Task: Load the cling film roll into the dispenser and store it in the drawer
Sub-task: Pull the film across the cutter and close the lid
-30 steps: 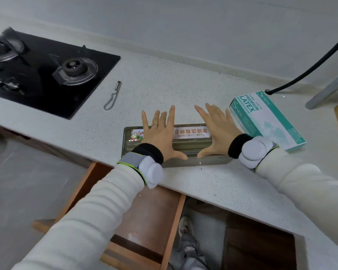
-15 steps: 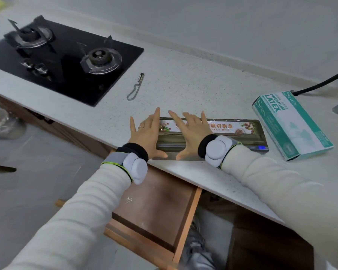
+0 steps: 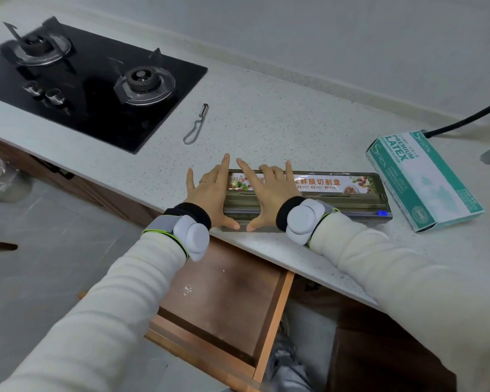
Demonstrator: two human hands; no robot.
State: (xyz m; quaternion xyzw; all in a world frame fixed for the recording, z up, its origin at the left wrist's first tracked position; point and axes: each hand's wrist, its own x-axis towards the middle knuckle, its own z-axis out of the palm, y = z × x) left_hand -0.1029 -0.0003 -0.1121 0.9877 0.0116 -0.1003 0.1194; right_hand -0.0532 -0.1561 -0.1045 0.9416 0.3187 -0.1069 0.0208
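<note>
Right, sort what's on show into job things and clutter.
Job: cling film dispenser, open drawer, left hand and right hand flat on the dispenser.

Lying about: glove box, peeler, gas hob, black cable.

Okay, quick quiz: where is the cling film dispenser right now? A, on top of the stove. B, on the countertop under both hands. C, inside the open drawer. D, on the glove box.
B: the cling film dispenser lies on the countertop with the left hand and right hand flat on its left end, while the open drawer below holds nothing.
</note>
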